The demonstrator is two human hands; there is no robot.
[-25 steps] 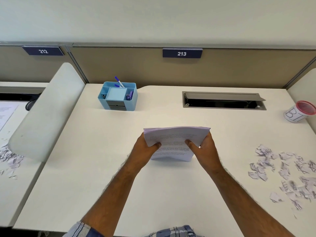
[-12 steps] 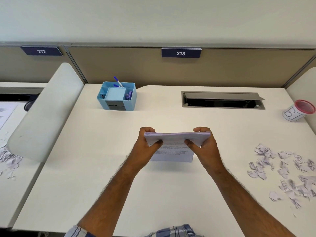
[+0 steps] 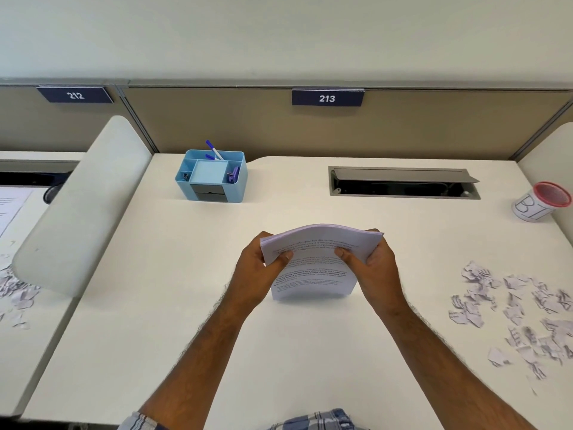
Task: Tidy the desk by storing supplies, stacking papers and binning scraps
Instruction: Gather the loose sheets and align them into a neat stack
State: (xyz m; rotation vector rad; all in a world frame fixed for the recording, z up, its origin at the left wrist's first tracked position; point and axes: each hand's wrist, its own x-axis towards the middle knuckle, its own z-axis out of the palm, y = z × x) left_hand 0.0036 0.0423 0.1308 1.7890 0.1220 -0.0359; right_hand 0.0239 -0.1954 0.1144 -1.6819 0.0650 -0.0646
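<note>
A stack of printed white papers (image 3: 313,274) stands on its lower edge on the white desk (image 3: 173,305), tilted toward me and bowed at the top. My left hand (image 3: 257,268) grips its left side, thumb on the front. My right hand (image 3: 372,268) grips its right side the same way. Torn paper scraps (image 3: 514,308) lie scattered at the desk's right. A white cup with a red rim (image 3: 541,201), hand-lettered, stands at the far right. A light blue desk organiser (image 3: 212,181) with blue pens sits at the back left.
An open cable hatch (image 3: 403,183) is set into the desk's back. A pale curved divider (image 3: 83,206) separates the neighbouring desk at left, which carries more scraps (image 3: 15,290) and a printed sheet (image 3: 11,209). A brown partition runs along the back.
The stack tipped away until mostly its top edge showed, then tilted back toward me; its printed face shows again and the top edge bows upward. Both hands kept their grip.
</note>
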